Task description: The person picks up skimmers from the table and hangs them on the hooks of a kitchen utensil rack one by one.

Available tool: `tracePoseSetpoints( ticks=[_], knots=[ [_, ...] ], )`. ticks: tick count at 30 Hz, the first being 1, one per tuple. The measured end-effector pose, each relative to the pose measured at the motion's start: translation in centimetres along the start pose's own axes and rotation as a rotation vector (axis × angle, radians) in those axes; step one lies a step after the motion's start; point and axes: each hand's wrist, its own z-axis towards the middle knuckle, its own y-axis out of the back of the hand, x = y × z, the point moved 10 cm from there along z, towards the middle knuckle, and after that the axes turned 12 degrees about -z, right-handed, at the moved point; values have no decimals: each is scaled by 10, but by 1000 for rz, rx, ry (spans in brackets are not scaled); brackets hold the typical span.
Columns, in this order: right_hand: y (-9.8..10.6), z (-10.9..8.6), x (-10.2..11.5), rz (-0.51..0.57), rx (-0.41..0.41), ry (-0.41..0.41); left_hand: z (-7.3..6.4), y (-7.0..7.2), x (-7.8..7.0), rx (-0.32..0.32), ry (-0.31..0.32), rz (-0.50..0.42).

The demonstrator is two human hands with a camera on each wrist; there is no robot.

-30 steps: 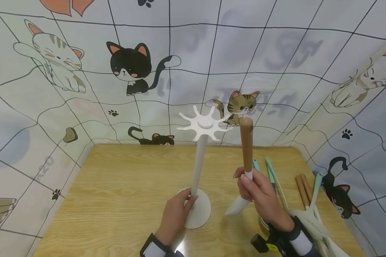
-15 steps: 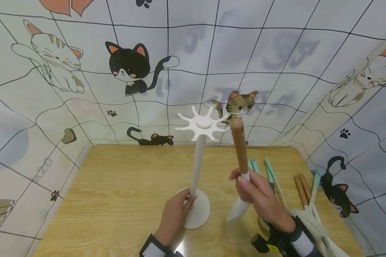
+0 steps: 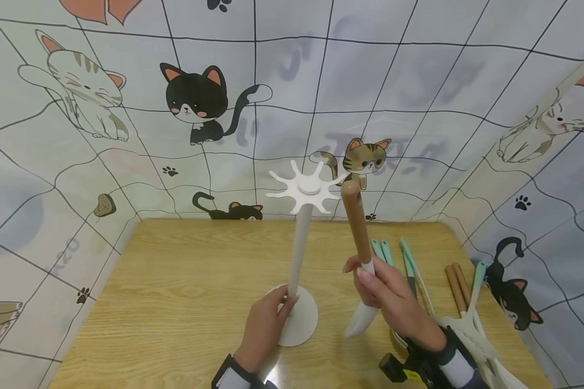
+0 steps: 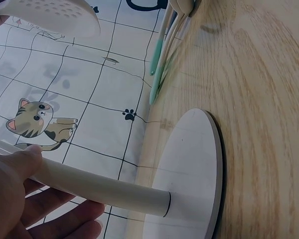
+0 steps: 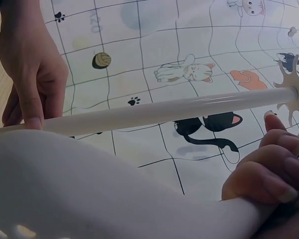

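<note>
A white utensil stand (image 3: 299,254) rises from a round base on the table, with a ring of hooks at its top. Low on its post, my left hand (image 3: 265,324) grips it between thumb and fingers. My right hand (image 3: 394,297) holds a white slotted spoon (image 3: 357,221) by the neck, its brown handle pointing up and its head hanging down, just right of the stand. Small round holes mark the spoon's head in the left wrist view (image 4: 60,17). The handle's end is close to the hooks on their right side. The right forearm hides part of the utensils behind it.
Teal-handled utensils (image 3: 410,265) lie behind my right hand. Further right are two brown handles (image 3: 456,286) and a pale utensil with a teal handle (image 3: 478,281). A cat-print cloth (image 3: 292,81) hangs behind and beside the wooden table (image 3: 190,270).
The slotted spoon's handle end has swung left toward the hooks, and its head has shifted slightly down. My right hand has moved a little left. The left hand and stand stay put.
</note>
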Motion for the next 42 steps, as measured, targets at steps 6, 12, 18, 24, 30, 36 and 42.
tracePoseSetpoints(
  ticks=[6,12,18,24,30,36,42],
  knots=[
    [-2,0,-2,-6,7,-8,0,-2,2,6,3,-7],
    [-4,2,-3,5,15,-19,0,-1,0,0,-2,-3],
    [-5,2,-3,10,17,-7,0,0,0,-7,-7,-3],
    [-7,5,-4,1,25,-14,0,0,0,-7,-9,-9],
    [-10,6,-4,7,29,-8,0,0,-1,-4,-14,-7],
    [-12,8,-5,41,34,-9,1,1,-3,-11,-22,-19],
    [-17,10,-6,88,53,-22,1,2,-2,-18,-26,-22]
  ],
)
